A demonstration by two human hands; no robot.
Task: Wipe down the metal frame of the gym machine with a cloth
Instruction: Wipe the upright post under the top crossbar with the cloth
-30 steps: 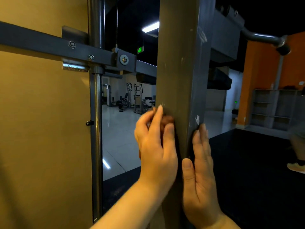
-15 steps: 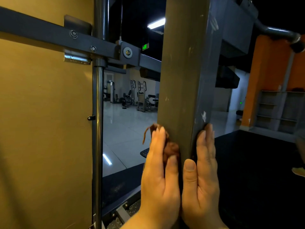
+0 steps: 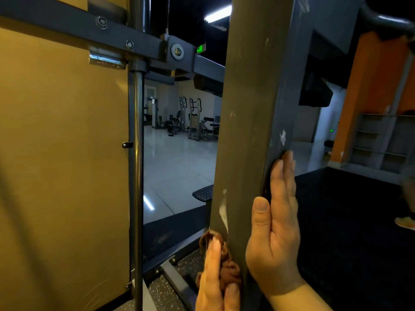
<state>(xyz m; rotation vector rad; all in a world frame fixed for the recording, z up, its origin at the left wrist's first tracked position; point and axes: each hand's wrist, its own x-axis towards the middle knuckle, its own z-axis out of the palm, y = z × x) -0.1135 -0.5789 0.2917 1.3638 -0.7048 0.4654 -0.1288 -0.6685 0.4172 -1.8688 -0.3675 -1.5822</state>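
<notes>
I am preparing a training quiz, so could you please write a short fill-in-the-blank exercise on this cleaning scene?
1. The left hand presses a crumpled ____ cloth against the upright grey metal post.
2. The right hand lies ____ against the post's right side.
3. The large panel on the left is ____ in colour.

Missing words: brown; flat; yellow
</notes>
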